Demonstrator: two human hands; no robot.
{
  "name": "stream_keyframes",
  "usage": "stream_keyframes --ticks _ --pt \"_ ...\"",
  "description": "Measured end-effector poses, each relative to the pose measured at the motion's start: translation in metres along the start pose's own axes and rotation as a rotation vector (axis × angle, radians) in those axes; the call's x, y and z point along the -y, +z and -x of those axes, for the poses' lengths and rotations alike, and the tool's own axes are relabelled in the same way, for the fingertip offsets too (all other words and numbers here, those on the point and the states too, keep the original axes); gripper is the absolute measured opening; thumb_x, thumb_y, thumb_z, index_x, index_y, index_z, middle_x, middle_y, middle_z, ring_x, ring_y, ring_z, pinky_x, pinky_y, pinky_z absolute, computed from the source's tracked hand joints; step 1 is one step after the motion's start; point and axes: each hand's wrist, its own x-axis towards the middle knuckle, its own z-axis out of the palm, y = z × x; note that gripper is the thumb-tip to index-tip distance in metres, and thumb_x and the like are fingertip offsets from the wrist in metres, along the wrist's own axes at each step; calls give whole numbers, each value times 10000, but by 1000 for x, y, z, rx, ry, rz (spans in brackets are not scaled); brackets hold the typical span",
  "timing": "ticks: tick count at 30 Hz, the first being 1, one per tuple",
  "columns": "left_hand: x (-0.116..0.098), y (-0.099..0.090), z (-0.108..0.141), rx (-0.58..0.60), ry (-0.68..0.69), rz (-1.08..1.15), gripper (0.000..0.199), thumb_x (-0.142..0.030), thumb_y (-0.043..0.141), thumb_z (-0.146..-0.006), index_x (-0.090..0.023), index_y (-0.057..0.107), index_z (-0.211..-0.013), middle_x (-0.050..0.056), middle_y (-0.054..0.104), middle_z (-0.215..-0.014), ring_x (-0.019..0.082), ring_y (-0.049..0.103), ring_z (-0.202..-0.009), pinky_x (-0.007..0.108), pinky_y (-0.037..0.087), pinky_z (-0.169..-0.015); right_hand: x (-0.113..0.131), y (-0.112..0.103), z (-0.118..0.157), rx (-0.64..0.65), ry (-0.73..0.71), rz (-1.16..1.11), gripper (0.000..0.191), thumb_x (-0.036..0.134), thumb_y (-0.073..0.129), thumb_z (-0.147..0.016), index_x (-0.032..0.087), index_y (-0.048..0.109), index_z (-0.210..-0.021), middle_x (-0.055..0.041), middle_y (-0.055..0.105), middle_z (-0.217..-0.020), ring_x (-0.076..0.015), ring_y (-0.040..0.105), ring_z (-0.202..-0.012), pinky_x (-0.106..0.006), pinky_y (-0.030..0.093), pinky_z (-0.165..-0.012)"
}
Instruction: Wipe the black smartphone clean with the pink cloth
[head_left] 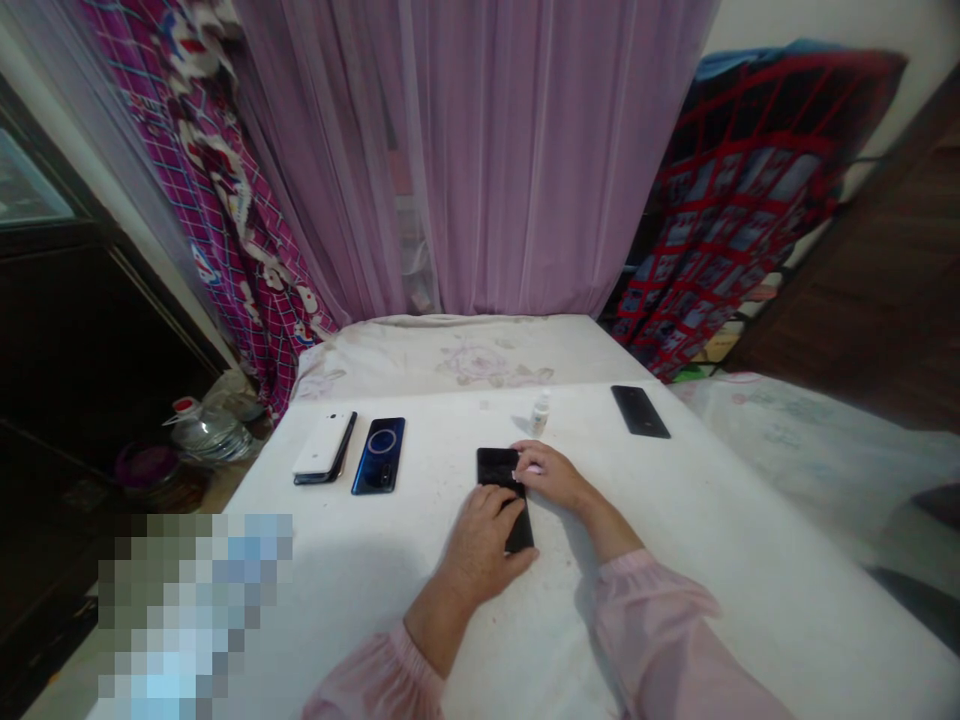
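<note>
A black smartphone [496, 460] lies on the white cloth in front of me. My left hand [480, 535] is laid across its lower half, with the fingers over the left side and top and the thumb by the lower right edge. At the upper right of the screen, my right hand [555, 475] is closed on a small pale pink thing [534, 469], too small to make out, pressed to the glass. Part of the screen is hidden under my hands. Just beyond the right hand stands a small white bottle [539, 413].
To the left lie a blue smartphone [380, 455] and a stack of phones with a white phone [324, 443] on top. A dark phone [640, 411] lies at the far right. Purple curtains [517, 160] hang behind the table [660, 520]. A water jug [210, 432] stands off its left side.
</note>
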Motion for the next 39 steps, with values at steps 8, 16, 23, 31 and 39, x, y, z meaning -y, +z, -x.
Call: stream_keyframes --ticks 8,16,23,31,39 --pt "2 2 1 -4 2 -22 529 -364 755 -731 -168 587 -1193 111 572 -1207 302 475 -1158 490 388 -1030 2 12 -7 -148 59 139 84 250 569 -770 224 637 -729 -31 701 -942 -186 644 -907 -312 483 -824" --pt "1 2 1 -2 5 -15 543 -343 777 -705 -150 596 -1179 118 575 -1204 304 476 -1155 476 393 -1031 6 21 -9 -272 147 329 146 298 515 -824 237 646 -798 -23 697 -817 -192 636 -778 -294 458 -717" --pt "-1 0 1 13 -19 -37 537 -368 756 -725 -184 587 -1200 100 581 -1223 298 476 -1186 498 346 -1069 10 20 -7 -258 82 348 187 290 484 -855 236 661 -877 -25 703 -870 -175 630 -822 -279 457 -763" --pt "-10 -6 1 4 -229 -162 463 -436 739 -727 -205 615 -1108 99 592 -1232 333 483 -1206 568 280 -1082 11 20 -6 -254 132 381 181 240 509 -803 252 689 -810 -9 710 -844 -177 633 -811 -280 469 -752" --pt "5 -8 7 33 -388 -338 573 -249 571 -789 -109 472 -1336 188 455 -1423 381 392 -1314 571 280 -1078 8 10 3 -121 2 242 145 216 563 -751 243 706 -754 -11 703 -789 -176 637 -777 -288 481 -748"
